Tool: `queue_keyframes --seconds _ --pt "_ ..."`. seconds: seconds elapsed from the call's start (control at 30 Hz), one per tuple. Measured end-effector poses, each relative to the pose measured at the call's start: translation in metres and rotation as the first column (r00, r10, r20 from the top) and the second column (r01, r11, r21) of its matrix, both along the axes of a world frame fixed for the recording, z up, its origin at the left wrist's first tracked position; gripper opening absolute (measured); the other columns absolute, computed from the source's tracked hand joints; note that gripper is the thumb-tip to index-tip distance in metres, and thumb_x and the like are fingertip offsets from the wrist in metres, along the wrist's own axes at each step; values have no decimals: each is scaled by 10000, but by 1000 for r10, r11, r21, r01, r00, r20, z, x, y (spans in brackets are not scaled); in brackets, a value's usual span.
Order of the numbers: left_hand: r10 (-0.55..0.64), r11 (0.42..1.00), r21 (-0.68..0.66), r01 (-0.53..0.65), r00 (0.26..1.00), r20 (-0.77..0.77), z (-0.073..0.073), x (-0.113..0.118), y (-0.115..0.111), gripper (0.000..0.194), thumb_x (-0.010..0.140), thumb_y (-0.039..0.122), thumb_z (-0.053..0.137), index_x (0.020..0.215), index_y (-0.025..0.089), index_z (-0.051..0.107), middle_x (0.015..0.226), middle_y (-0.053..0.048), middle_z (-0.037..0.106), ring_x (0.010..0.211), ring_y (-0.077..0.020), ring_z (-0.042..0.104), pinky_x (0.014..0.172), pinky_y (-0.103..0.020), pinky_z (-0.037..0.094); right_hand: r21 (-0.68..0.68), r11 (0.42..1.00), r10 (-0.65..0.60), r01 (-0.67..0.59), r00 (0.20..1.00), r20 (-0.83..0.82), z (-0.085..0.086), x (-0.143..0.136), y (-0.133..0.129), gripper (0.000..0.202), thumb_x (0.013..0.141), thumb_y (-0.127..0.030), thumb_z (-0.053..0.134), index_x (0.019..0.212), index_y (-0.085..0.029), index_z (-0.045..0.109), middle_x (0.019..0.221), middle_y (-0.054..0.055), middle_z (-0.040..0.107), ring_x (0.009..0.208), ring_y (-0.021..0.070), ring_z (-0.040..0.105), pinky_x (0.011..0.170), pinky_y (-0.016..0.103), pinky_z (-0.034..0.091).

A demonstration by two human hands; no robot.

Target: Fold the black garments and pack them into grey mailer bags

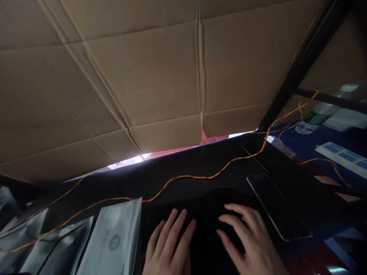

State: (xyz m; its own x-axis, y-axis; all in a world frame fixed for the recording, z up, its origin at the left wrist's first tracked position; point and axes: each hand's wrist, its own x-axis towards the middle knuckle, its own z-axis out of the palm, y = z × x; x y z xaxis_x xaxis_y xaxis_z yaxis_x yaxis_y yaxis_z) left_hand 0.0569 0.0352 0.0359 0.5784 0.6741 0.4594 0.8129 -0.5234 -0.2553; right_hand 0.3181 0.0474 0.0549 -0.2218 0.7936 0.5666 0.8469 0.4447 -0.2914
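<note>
My left hand (169, 244) lies palm down at the bottom middle, over the black table surface (197, 202), its fingers stretched out and slightly apart. A short gap to the right, my right hand (249, 240) rests with spread, gently curved fingers. Neither hand holds anything that I can see. Close beside the right hand is a dark flat phone-shaped panel (279, 206) with a pale rim. Just left of the left hand sits a whitish plastic packet (111, 240) with a round printed logo. Behind both hands runs a red and yellow twisted wire (183, 177).
Large cardboard sheets (143, 76) wall off the back, with a dark frame post (304, 61) at the right. A plastic bottle (317, 114) and a white strip with blue squares (342, 154) lie on the right. More clear packets (57, 244) occupy the left.
</note>
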Motion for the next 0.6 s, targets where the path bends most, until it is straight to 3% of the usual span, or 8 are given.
queue_keyframes --seconds 0.1,0.2,0.27,0.37,0.47,0.6 --pt "62 997 40 -61 998 -32 -17 15 8 561 1038 276 470 1590 227 559 1635 -68 569 1463 -325 558 1099 -487 486 1 998 61 -61 998 29 -5 -10 3 243 1151 -316 496 1172 -289 736 1405 42 661 1256 269 633 923 416 629" --pt "86 995 59 -82 994 -69 -33 13 12 572 1075 314 398 1632 230 500 1629 -72 575 1453 -326 571 1065 -490 515 -16 999 34 -34 999 15 -17 -17 5 305 1174 -313 454 1127 -310 755 1418 -5 673 1278 257 616 940 409 601" --pt "52 997 50 -50 997 -51 -36 8 13 545 1093 322 396 1609 206 526 1625 -81 577 1543 -324 492 1192 -491 448 1 1000 -6 6 1000 -2 -21 -13 7 275 1173 -374 478 1175 -304 744 1411 20 669 1266 268 611 940 422 584" --pt "-56 998 41 54 997 46 -30 7 10 469 1109 303 420 1500 151 631 1584 -100 609 1682 -325 272 1392 -518 178 33 993 -113 114 993 -29 -19 4 9 294 1147 -433 535 1343 -269 681 1433 83 645 1263 312 605 960 479 561" --pt "-169 984 76 160 978 126 -27 20 7 483 1153 415 374 1461 201 678 1563 -66 631 1689 -313 256 1416 -557 105 45 952 -304 302 952 30 -18 30 15 432 1146 -484 489 1416 -184 645 1438 164 632 1212 378 623 911 549 564" --pt "-182 982 59 177 977 111 -40 43 5 674 1119 687 320 1452 242 701 1564 -31 641 1690 -302 255 1428 -551 59 20 900 -428 436 872 237 -25 52 24 614 1144 -606 327 1142 -156 746 1445 216 625 1155 473 634 700 553 569"
